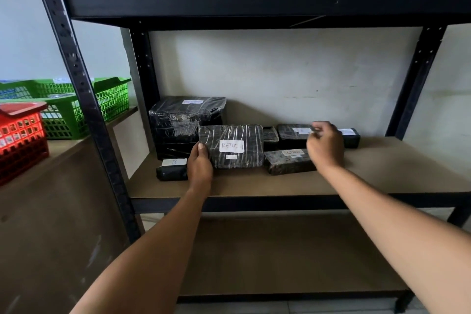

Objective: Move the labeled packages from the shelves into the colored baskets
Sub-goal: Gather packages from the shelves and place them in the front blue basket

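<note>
Gripping a flat black package [230, 146] by its left edge, your left hand [200, 163] has its thumb laid over the top face, and the package sits tipped up toward you at the front middle of the shelf board [382, 160]. Tilted that way, its white label [231, 146] faces you and reads "RETUR", probably so you can check which basket it belongs in.

Your right hand [325, 145] reaches further back with fingers curled at the label of a long low package [293, 132]; whether it pinches that package or only touches it cannot be told. Just in front lies another labeled package [288, 162], flat on the board.

Behind your left hand stands a tall wrapped box [175, 122], label on top. A small package marked "B" [172, 169] lies just beside your left hand, at the shelf's front left corner.

Outward to the left, well apart from the shelf, a green basket [112, 99] and a red basket [21, 132] wait on a lower table [71, 146], handy for the drop-off. A blue basket [12, 88] shows behind them.
</note>
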`<state>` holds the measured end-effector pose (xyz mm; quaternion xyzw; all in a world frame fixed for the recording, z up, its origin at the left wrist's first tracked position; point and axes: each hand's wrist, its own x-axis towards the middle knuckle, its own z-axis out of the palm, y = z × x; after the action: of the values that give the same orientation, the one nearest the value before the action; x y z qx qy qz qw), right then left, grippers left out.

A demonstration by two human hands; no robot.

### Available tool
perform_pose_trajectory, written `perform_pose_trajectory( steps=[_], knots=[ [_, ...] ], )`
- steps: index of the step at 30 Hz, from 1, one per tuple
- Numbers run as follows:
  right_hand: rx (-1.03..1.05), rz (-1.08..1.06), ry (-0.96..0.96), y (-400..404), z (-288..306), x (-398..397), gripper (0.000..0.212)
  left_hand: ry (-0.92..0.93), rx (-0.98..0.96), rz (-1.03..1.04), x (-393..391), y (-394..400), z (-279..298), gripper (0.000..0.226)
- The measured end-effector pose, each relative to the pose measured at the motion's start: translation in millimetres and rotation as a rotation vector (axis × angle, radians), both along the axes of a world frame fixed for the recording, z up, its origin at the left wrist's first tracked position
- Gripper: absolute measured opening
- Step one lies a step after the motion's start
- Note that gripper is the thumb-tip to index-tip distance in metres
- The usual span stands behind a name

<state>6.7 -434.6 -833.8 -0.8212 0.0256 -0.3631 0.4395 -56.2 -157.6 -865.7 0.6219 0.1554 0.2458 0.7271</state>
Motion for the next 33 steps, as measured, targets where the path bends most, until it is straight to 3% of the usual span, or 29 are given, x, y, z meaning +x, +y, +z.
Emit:
perform_pose_trajectory(
  steps=[5, 8, 12, 17, 19, 24, 29, 33],
  knots=[
    [-0.075, -0.19, 0.317, -46.1, 4.7, 0.1, 0.027, 0.012, -0.021, 0.016, 1.2, 0.5, -0.5, 0.038],
    [-0.111, -0.18, 0.567, -55.2, -1.8, 4.1, 0.055, 0.01, -0.028, 0.009, 3.0, 1.9, -2.3, 0.036],
    [-0.064, -0.098, 0.733, -53.0, -9.0, 3.3, 0.1, 0.025, -0.012, 0.006, 4.7, 2.5, -2.7, 0.03],
    [-0.197, -0.109, 0.838, -42.0, -14.4, 2.5, 0.124, 0.038, 0.006, 0.006, 6.7, 3.1, -4.8, 0.024],
    [-0.203, -0.108, 0.843, -38.8, -15.8, 3.1, 0.12, 0.03, 0.0, 0.007, 8.1, 2.7, -5.3, 0.021],
    [0.03, 0.005, 0.747, -39.9, -22.1, 1.5, 0.115, 0.03, -0.013, 0.022, 9.1, 3.5, -7.6, 0.033],
    [0.221, 0.172, 0.647, -46.5, -31.0, -3.5, 0.115, 0.041, -0.003, 0.047, 9.4, 5.7, -6.8, 0.022],
    [0.426, 0.301, 0.488, -60.3, -40.7, -7.7, 0.093, 0.037, -0.006, 0.055, 8.9, 6.8, -7.0, 0.022]
  ],
)
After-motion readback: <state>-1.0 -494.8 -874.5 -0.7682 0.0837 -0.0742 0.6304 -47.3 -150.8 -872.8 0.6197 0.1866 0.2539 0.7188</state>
